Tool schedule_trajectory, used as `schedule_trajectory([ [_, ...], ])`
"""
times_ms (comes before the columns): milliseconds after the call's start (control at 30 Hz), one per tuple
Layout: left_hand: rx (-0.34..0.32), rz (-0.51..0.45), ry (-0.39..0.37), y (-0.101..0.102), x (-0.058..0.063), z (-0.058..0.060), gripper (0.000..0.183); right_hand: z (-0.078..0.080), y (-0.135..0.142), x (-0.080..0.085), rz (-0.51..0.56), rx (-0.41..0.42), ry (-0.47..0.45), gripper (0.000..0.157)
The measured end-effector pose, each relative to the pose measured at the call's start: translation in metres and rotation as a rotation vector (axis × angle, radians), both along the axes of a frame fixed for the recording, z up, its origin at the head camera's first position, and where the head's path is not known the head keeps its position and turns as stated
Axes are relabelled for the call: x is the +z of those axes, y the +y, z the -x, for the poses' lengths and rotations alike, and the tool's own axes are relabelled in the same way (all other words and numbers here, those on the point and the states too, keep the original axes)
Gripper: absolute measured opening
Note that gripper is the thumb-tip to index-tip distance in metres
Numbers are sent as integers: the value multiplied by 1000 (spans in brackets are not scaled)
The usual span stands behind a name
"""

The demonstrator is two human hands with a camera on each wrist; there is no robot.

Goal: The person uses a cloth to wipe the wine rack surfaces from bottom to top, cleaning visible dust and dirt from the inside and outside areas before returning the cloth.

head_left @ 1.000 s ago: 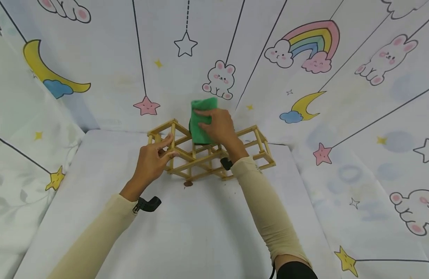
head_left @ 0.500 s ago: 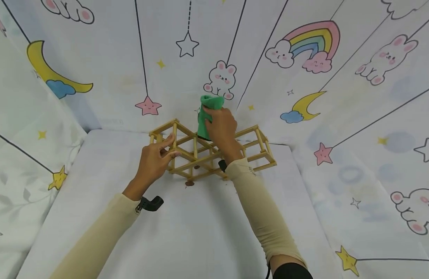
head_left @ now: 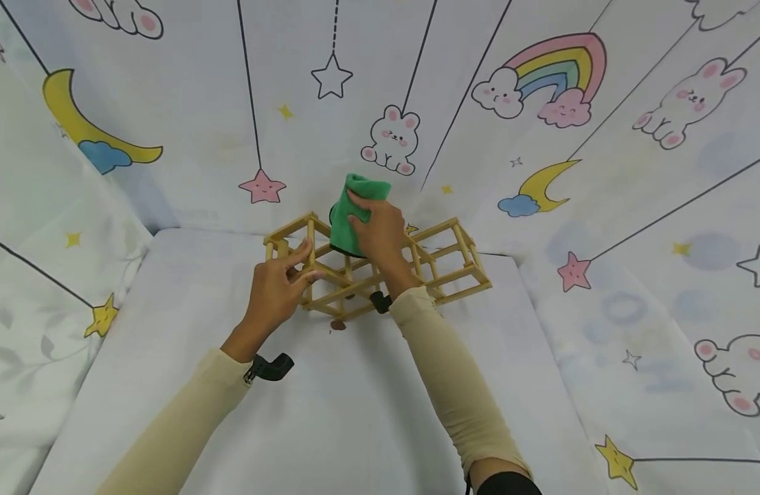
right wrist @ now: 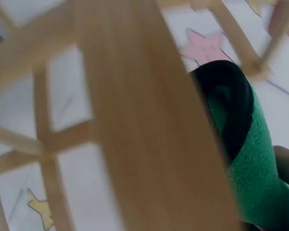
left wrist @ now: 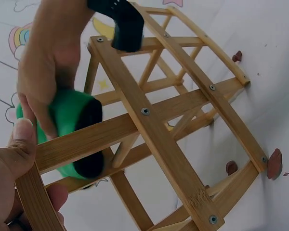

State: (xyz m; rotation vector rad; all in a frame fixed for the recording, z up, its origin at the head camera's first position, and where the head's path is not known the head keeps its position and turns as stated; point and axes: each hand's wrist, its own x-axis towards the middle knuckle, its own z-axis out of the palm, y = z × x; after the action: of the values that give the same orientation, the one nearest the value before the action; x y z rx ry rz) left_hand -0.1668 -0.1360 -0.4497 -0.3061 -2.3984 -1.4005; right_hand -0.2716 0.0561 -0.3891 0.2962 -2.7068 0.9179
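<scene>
A: Where to look for the green cloth (head_left: 341, 228)?
B: Just above the middle of the head view, at the top of the wooden rack (left wrist: 163, 139); hard to tell whether touching. Also at the right edge of the right wrist view, rolled, with a dark inner face.
A: And the fingers?
B: On the right hand (head_left: 383, 234), pinching the cloth; on the left hand (head_left: 271, 290), grasping the rack's end, at lower left in the left wrist view.
A: How to expect the cloth to handle?
B: Probably light, soft, floppy, hardly slippery. Best to pinch through several layers.
A: And the rack?
B: Likely light yet stiff, weakest at the screwed joints, apt to slide on the tabletop (head_left: 330, 412). Best to hold by a corner.
</scene>
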Motion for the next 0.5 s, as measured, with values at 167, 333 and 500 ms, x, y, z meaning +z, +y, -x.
schedule_trajectory([
  [167, -1, -13, 1, 3, -1, -2, 66, 4, -6, -7, -231, 75, -145, 44],
  [333, -5, -8, -6, 4, 0, -3, 67, 3, 7, 20, -381, 209, -366, 40],
  [500, 8, 0, 6, 0, 0, -4, 65, 3, 9, 27, -338, 202, -359, 42],
])
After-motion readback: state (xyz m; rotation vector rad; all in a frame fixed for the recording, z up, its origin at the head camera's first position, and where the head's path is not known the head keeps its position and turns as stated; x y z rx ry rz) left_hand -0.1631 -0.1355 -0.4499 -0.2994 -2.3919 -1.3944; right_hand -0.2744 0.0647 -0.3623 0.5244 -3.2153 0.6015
